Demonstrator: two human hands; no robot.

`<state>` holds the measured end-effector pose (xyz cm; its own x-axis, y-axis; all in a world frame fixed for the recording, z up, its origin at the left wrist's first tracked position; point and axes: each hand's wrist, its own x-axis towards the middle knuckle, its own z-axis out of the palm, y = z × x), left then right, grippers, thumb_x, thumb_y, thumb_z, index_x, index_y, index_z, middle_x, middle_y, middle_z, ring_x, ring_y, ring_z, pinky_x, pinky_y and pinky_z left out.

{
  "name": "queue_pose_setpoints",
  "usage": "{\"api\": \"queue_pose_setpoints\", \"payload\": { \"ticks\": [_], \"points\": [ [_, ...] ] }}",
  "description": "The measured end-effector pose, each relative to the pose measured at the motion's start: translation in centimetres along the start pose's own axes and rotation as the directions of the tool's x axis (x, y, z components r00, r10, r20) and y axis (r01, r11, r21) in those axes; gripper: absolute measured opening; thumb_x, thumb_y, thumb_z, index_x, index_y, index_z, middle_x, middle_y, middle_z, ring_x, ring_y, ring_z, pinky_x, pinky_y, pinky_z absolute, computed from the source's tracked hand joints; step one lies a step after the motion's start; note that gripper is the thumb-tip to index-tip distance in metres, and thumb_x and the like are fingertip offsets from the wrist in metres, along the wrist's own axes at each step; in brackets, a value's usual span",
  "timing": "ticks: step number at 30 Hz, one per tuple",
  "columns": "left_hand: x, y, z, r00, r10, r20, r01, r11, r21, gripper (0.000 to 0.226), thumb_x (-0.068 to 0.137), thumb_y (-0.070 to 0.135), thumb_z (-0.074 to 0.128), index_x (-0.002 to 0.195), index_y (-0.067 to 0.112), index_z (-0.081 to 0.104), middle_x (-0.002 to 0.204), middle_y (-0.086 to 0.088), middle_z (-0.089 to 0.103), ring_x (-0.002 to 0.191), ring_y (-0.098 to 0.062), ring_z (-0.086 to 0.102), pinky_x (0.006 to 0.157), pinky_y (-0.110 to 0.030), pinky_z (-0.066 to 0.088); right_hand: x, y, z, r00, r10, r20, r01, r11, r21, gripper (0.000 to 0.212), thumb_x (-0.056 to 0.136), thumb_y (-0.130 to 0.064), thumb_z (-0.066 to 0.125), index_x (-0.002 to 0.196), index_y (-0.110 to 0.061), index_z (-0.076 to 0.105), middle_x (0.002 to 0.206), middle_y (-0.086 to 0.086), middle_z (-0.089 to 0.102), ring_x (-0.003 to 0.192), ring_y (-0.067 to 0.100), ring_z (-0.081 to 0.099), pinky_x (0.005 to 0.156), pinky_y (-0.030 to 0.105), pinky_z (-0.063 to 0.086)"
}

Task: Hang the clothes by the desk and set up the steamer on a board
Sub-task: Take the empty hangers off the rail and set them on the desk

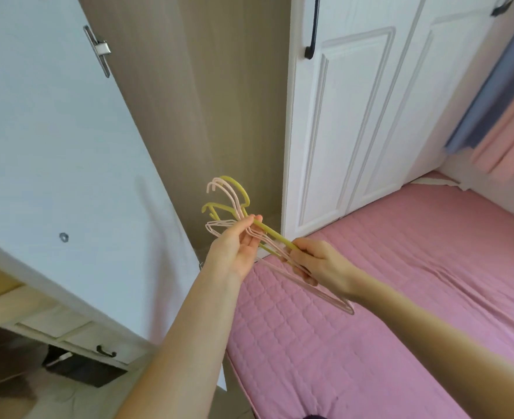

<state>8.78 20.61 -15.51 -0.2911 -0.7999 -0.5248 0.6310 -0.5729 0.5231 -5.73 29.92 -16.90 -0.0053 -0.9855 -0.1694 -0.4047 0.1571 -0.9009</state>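
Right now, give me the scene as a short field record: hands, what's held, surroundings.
left hand: palm up, fingers curled around the hangers near their necks
right hand: grip closed on the hangers' lower bars
hangers: bundle of pink and yellow ones, no clothes on them, hooks pointing up and left
wardrobe door: white, swung open at left
closed doors: white panelled, black handles
bed: pink quilted cover, below the hands
steamer: not in view

Both forearms are bare to the frame edge, with no sleeves, rings or watch showing.
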Motion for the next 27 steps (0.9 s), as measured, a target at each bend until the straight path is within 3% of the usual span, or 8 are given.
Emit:
{"api": "queue_pose_setpoints", "payload": {
  "ticks": [4, 8, 14, 18, 22, 27],
  "points": [
    [-1.9, -1.6, -2.3, 0.998, -0.051, -0.019, 0.053, 0.996, 0.073, 0.012, 0.087, -0.011, 0.056, 0.091, 0.0, 0.059, 0.098, -0.019, 0.064, 0.085, -0.024, 0.068, 0.076, -0.031, 0.058, -3.6, 0.5, 2.0, 0.998, 0.038, -0.043, -0.041, 0.997, -0.067, 0.014, 0.096, -0.022, 0.048, 0.094, -0.01, 0.055, 0.061, -0.001, 0.061, 0.053, 0.01, 0.055, 0.056, 0.022, 0.045],
    [-4.6, -3.0, -3.9, 0.995, -0.089, -0.034, 0.093, 0.987, 0.133, 0.013, 0.087, -0.014, 0.054, 0.091, -0.001, 0.056, 0.093, -0.019, 0.063, 0.087, -0.025, 0.067, 0.097, -0.037, 0.05, -6.6, 0.2, 4.1, 0.99, 0.129, -0.062, -0.132, 0.99, -0.055, 0.021, 0.095, -0.033, 0.049, 0.096, -0.015, 0.059, 0.073, 0.003, 0.07, 0.064, 0.014, 0.065, 0.06, 0.027, 0.051],
    [-8.5, -4.8, -5.8, 0.987, -0.159, -0.02, 0.16, 0.966, 0.205, 0.015, 0.089, -0.014, 0.05, 0.088, 0.0, 0.055, 0.093, -0.016, 0.061, 0.088, -0.023, 0.064, 0.09, -0.034, 0.051, -10.8, -0.1, 7.2, 0.969, 0.208, -0.135, -0.224, 0.967, -0.122, 0.02, 0.095, -0.03, 0.05, 0.094, -0.012, 0.058, 0.073, 0.003, 0.067, 0.06, 0.018, 0.064, 0.06, 0.034, 0.052],
    [-11.1, -6.0, -7.2, 0.981, -0.194, -0.014, 0.191, 0.953, 0.234, 0.014, 0.09, -0.013, 0.051, 0.091, 0.001, 0.055, 0.103, -0.018, 0.06, 0.092, -0.023, 0.065, 0.092, -0.034, 0.051, -14.0, 0.6, 9.3, 0.968, 0.166, -0.188, -0.226, 0.901, -0.37, 0.023, 0.095, -0.034, 0.052, 0.085, -0.014, 0.048, 0.075, 0.001, 0.057, 0.068, 0.023, 0.055, 0.061, 0.037, 0.044],
    [-14.1, -7.4, -8.6, 0.979, -0.202, -0.014, 0.199, 0.945, 0.259, 0.015, 0.09, -0.012, 0.051, 0.094, 0.001, 0.056, 0.117, -0.023, 0.059, 0.116, -0.03, 0.059, 0.106, -0.04, 0.043, -17.4, 1.2, 10.8, 0.959, 0.11, -0.261, -0.232, 0.834, -0.501, 0.026, 0.096, -0.037, 0.05, 0.082, -0.017, 0.039, 0.074, 0.002, 0.054, 0.066, 0.026, 0.052, 0.058, 0.04, 0.041],
    [-18.9, -9.9, -10.6, 0.98, -0.199, -0.013, 0.195, 0.942, 0.273, 0.016, 0.09, -0.012, 0.051, 0.099, 0.0, 0.056, 0.115, -0.025, 0.06, 0.111, -0.029, 0.059, 0.107, -0.042, 0.04, -22.5, 1.9, 12.0, 0.961, 0.087, -0.263, -0.224, 0.802, -0.553, 0.032, 0.098, -0.044, 0.041, 0.079, -0.018, 0.037, 0.068, 0.0, 0.05, 0.058, 0.025, 0.048, 0.05, 0.036, 0.035]
  ]
}}
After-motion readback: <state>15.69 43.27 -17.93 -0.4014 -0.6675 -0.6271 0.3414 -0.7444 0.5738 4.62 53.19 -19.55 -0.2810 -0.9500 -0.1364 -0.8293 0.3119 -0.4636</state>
